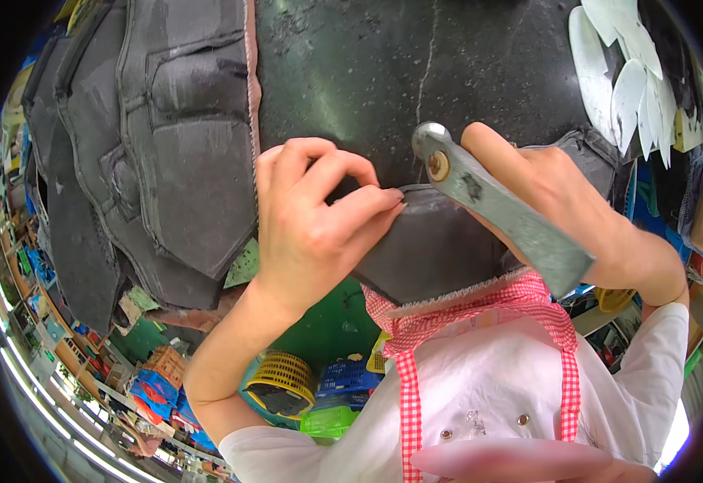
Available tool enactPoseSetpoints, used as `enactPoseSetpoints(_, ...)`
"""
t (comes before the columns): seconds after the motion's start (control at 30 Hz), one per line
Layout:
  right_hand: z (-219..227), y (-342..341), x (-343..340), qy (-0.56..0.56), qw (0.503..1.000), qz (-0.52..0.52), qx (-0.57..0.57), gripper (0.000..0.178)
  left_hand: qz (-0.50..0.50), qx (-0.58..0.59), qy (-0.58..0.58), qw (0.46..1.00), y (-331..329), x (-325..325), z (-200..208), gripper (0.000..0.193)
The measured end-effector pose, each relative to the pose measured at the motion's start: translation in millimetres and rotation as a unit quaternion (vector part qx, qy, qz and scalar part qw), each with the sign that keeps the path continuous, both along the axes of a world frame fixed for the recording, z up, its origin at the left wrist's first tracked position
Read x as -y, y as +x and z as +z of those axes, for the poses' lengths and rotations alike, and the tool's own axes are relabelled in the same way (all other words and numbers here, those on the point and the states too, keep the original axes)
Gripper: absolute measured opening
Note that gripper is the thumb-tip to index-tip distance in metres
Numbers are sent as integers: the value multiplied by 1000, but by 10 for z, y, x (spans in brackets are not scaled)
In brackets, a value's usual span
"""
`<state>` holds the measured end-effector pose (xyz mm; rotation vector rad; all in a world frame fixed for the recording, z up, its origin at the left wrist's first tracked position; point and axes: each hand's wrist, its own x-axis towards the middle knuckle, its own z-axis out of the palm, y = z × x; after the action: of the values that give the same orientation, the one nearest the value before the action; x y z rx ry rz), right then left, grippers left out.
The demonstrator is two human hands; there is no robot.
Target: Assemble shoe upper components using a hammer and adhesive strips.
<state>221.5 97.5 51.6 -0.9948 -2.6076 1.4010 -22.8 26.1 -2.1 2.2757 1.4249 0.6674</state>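
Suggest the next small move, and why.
I'd probably tap the dark panel along its upper edge, clear of the left hand: that hand pinches the edge, while the right hand holds the hammer over the panel.

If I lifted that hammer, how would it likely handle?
The hammer is probably heavy for its size and rigid, given its solid-looking metal head. It may twist in the grip, since the head's long end reaches past the wooden handle.

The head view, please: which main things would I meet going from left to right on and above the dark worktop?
Stacked dark padded pieces → left hand → hammer → white leaf-shaped pieces.
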Motion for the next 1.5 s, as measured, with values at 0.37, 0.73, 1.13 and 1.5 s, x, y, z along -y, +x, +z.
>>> enactPoseSetpoints(0.37,-1,26,-2,-45,999,11,-26,23,101,23,-32,994,103,135,40,20)
enactPoseSetpoints(0.73,54,-58,4,42,999,20,9,35,62,-70,90,991,293,254,74,16)
enactPoseSetpoints(1.13,-151,38,-251,27,998,-9,-54,20,87,-39,-11,995,382,140,135,42)
enactPoseSetpoints(1.5,-161,135,-1783,366,898,-242,26,42,318,55,47,945,-556,204,1173,30)
